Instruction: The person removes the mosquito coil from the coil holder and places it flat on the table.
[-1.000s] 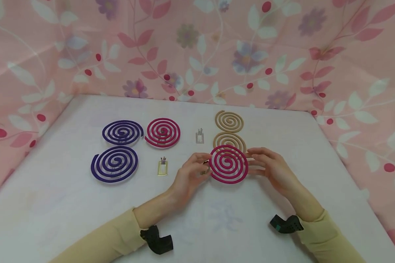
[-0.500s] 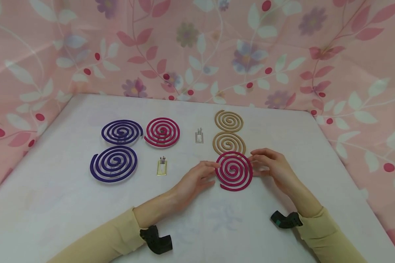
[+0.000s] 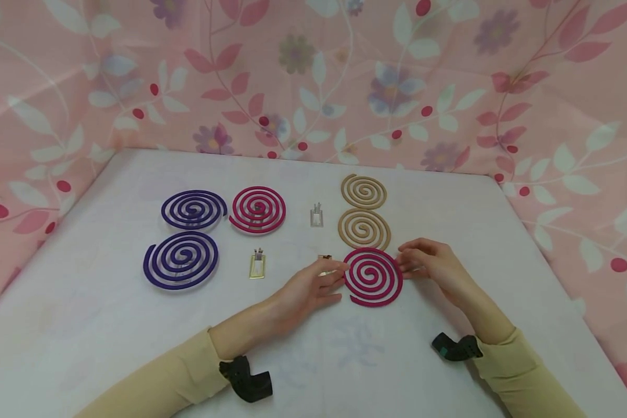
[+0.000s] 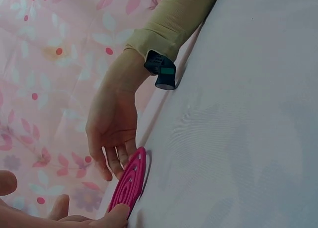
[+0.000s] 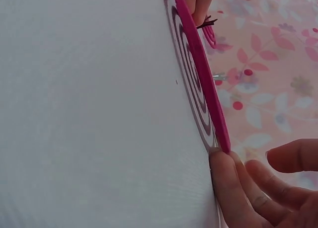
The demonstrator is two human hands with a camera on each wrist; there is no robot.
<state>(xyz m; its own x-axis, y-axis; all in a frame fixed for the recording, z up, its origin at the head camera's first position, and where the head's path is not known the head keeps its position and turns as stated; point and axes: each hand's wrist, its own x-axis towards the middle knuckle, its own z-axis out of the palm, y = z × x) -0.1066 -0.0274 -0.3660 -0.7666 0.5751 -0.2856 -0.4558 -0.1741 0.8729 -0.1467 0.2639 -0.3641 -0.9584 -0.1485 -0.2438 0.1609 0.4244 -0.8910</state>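
Observation:
A magenta mosquito coil [image 3: 370, 272] lies flat, on or just above the white table, between my hands in the head view. My left hand [image 3: 305, 293] touches its left rim with outstretched fingers. At the right rim, the fingertips of my right hand [image 3: 436, 264] touch the edge, loosely bent. The right wrist view shows the coil [image 5: 201, 64] edge-on over its shadow, with right-hand fingertips [image 5: 226, 176] at its rim. Just behind it are two tan coils [image 3: 363, 228]. A small metal stand [image 3: 324, 257] is partly hidden behind my left hand.
Two dark purple coils [image 3: 185, 255] and another magenta coil [image 3: 258, 207] sit raised at the left. A gold stand [image 3: 258, 277] and a silver stand [image 3: 317, 208] stand near the middle. Pink floral cloth [image 3: 313, 87] rises behind the table [image 3: 345, 371].
The magenta coil has moved toward me, slightly right and down, away from over the nearer tan coil, which now shows whole. My left hand has moved with it, its fingers straighter.

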